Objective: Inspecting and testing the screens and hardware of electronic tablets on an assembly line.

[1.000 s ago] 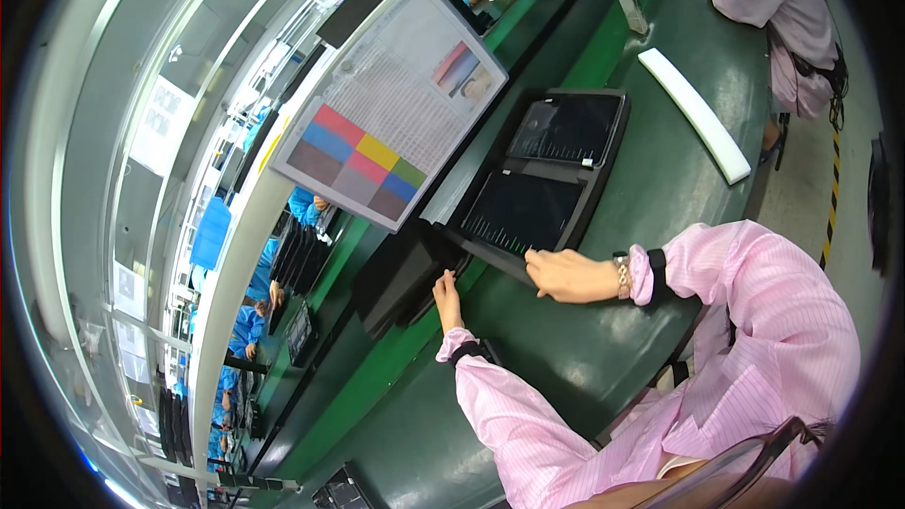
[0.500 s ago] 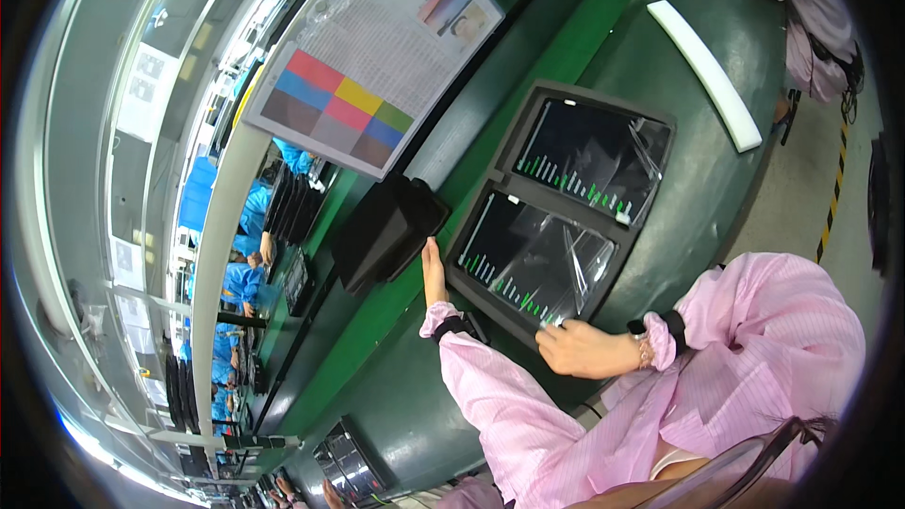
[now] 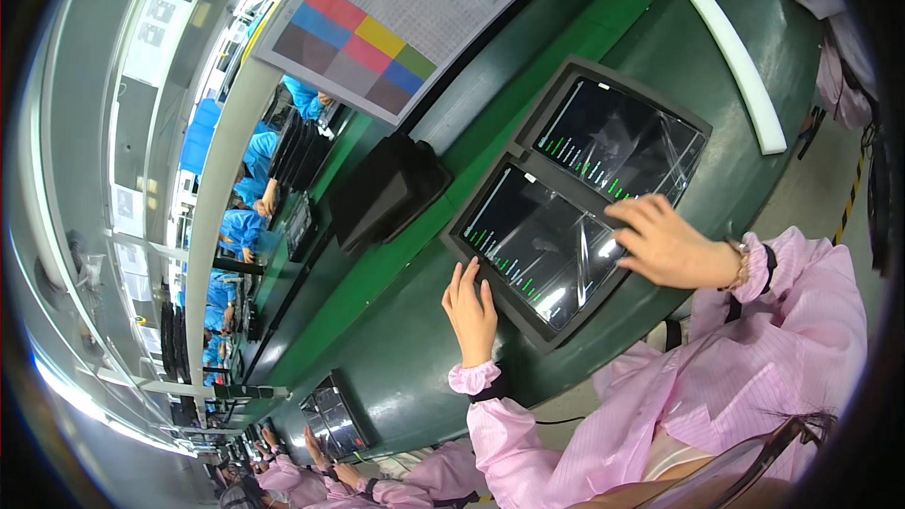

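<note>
Left hand (image 3: 471, 313): fingers loosely spread at left edge of black tray (image 3: 531, 317), contact unclear | Right hand (image 3: 671, 245): fingers apart over tray's right side, touch unclear | Tray: on green bench (image 3: 401, 349), holding nearer tablet (image 3: 537, 243) and farther tablet (image 3: 613, 137), screens lit | White strip (image 3: 740, 71): right of tray

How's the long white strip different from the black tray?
The white strip is bright and narrow; the black tray is dark and much wider. The black tray holds two screens, while the white strip has nothing on it. Both lie on the green table.
</note>
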`<state>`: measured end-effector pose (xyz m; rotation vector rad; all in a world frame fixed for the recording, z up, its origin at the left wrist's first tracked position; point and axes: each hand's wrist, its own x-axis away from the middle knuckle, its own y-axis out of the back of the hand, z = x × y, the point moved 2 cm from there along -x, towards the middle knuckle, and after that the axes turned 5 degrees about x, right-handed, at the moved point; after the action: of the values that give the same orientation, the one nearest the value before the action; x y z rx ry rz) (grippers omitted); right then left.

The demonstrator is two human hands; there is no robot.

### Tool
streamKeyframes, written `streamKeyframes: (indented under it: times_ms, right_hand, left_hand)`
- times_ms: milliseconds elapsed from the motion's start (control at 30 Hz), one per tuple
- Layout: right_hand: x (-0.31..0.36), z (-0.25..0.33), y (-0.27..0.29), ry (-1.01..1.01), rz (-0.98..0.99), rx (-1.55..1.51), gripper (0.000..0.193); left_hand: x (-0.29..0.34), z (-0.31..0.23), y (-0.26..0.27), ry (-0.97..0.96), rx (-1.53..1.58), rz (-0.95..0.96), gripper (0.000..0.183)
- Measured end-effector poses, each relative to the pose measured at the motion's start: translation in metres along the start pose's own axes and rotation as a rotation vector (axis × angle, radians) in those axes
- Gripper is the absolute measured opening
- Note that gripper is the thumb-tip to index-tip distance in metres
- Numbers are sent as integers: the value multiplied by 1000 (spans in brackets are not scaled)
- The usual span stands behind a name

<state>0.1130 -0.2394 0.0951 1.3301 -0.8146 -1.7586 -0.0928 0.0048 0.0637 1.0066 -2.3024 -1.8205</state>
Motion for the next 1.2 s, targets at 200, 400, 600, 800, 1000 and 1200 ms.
streamKeyframes:
  times_ms: [200,400,600,800,1000,1200]
  right_hand:
    - [4,-26,18,-63,-23,66,36]
    - [-7,-25,22,-25,-27,93,32]
    - [-36,-56,9,18,-24,6,38]
    - [-55,-76,-6,80,25,30,40]
    - [-52,-84,-14,60,39,45,42]
    - [-54,-101,-18,22,81,9,42]
  left_hand:
    - [-3,-5,-6,-30,-17,51,29]
    - [-3,-5,-8,-35,-27,70,33]
    - [13,-16,-11,73,149,55,49]
    - [8,-17,-10,60,46,106,48]
    - [-6,-12,-21,36,-23,178,45]
    - [11,-31,-11,74,69,146,54]
